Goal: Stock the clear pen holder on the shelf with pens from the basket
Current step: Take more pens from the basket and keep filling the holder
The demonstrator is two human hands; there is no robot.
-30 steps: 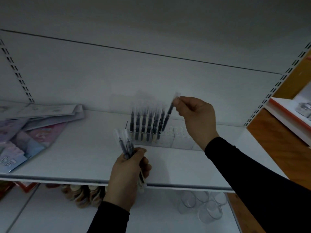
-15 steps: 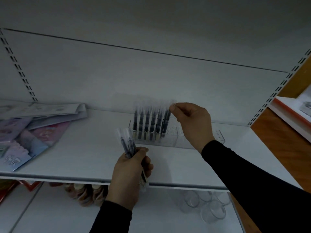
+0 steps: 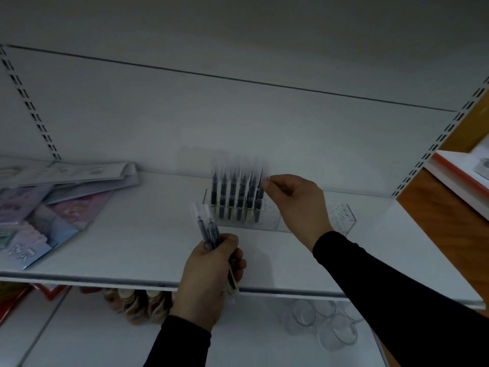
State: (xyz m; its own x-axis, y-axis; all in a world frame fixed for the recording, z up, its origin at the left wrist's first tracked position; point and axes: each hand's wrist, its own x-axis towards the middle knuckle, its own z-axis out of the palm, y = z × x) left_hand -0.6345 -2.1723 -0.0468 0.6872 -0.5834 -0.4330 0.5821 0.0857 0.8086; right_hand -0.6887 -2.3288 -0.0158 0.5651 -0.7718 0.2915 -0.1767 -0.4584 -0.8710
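A clear pen holder (image 3: 341, 217) stands on the white shelf (image 3: 119, 245), near the back wall. Several dark pens with clear caps (image 3: 232, 197) stand upright in its left part. My right hand (image 3: 296, 202) pinches the cap end of the rightmost pen (image 3: 259, 200), which stands in the holder. My left hand (image 3: 211, 276) is in front of the shelf edge and grips a small bunch of the same pens (image 3: 207, 229), caps pointing up. The basket is out of view.
A loose pile of colourful flat packets (image 3: 45, 205) lies on the shelf's left side. Below the shelf sit clear cups (image 3: 328, 327) at right and brownish items (image 3: 137, 305) at centre. A wooden unit (image 3: 449, 221) borders the right.
My right hand lowered the tilted pen into the holder beside the others, where it now stands upright. My left hand kept its bunch nearly still.
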